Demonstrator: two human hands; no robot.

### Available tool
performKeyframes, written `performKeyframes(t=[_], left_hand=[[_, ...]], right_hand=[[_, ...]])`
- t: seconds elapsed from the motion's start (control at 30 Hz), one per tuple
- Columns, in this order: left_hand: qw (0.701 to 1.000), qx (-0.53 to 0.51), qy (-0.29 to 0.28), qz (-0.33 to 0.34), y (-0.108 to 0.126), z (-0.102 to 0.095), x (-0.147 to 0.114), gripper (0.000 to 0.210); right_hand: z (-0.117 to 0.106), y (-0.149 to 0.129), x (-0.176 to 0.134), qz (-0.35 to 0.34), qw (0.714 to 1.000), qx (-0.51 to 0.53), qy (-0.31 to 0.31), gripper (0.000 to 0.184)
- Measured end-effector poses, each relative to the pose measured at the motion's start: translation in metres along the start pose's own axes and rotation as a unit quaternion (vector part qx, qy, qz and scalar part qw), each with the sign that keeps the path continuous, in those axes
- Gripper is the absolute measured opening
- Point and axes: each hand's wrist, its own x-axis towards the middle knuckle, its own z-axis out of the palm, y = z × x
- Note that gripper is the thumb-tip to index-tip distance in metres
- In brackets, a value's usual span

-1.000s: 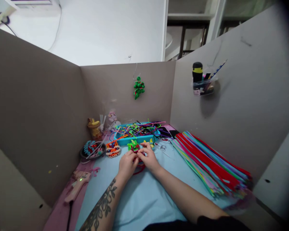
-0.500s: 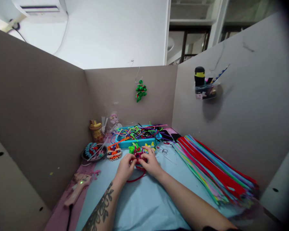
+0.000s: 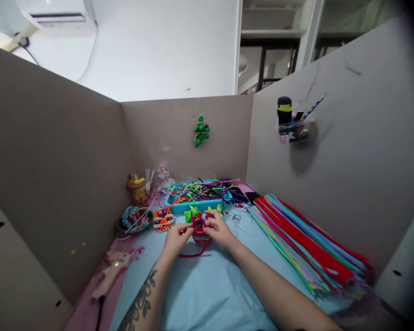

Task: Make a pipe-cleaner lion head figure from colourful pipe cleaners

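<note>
A small round basket (image 3: 202,237), coiled from red, blue and other coloured pipe cleaners, stands upright between my hands. My left hand (image 3: 177,238) is closed in a pinch at the left of its rim. At the right of the rim, my right hand (image 3: 221,231) pinches the basket's edge between thumb and fingers. A loose dark red pipe cleaner (image 3: 193,255) curves from the basket onto the blue cloth (image 3: 207,289). Just behind the basket are a bright green figure (image 3: 192,213) and something yellow, partly covered by my right hand.
A turquoise tray (image 3: 200,203) heaped with pipe cleaner offcuts stands behind. Bundled pipe cleaners (image 3: 307,239) lie right, scissors (image 3: 235,217) nearer the middle. To the left are a dark bowl (image 3: 145,226), an orange woven piece (image 3: 163,221) and a lit glue gun (image 3: 112,273). Grey panels enclose three sides.
My hands have moved slightly apart, and more of the basket's striped side shows between them. The loose red pipe cleaner's end now lies further right.
</note>
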Motion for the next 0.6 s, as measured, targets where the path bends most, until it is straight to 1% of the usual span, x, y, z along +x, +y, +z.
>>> performKeyframes(t=[0.07,0.17,0.23,0.3,0.37,0.47,0.53,0.6], left_hand=[[1.0,0.001,-0.008,0.006,-0.002,0.001,0.0,0.026],[1.0,0.013,-0.003,0.008,-0.002,0.004,-0.001,0.022],[1.0,0.018,-0.002,0.015,-0.002,0.007,-0.002,0.02],[0.999,0.025,-0.003,0.026,0.0,0.009,-0.002,0.019],[0.998,0.044,0.008,0.041,0.001,0.011,-0.003,0.018],[0.994,0.083,0.026,0.065,0.004,0.015,-0.004,0.019],[0.992,0.101,0.028,0.073,0.007,0.016,-0.006,0.02],[0.991,0.106,0.031,0.077,0.009,0.017,-0.007,0.019]], right_hand=[[-0.003,0.003,0.001,-0.005,1.0,0.006,-0.011,0.013],[-0.005,0.009,0.003,0.006,1.0,0.02,-0.022,0.015],[-0.005,0.013,0.003,0.015,0.999,0.035,-0.025,0.017],[-0.005,0.013,0.002,0.017,0.999,0.034,-0.018,0.014],[-0.006,0.01,0.0,0.001,1.0,0.0,0.013,0.007],[-0.007,0.003,-0.004,-0.076,0.991,-0.095,0.053,0.016],[-0.008,-0.001,-0.006,-0.122,0.978,-0.16,0.048,0.015],[-0.008,-0.003,-0.007,-0.139,0.968,-0.207,0.036,0.015]])
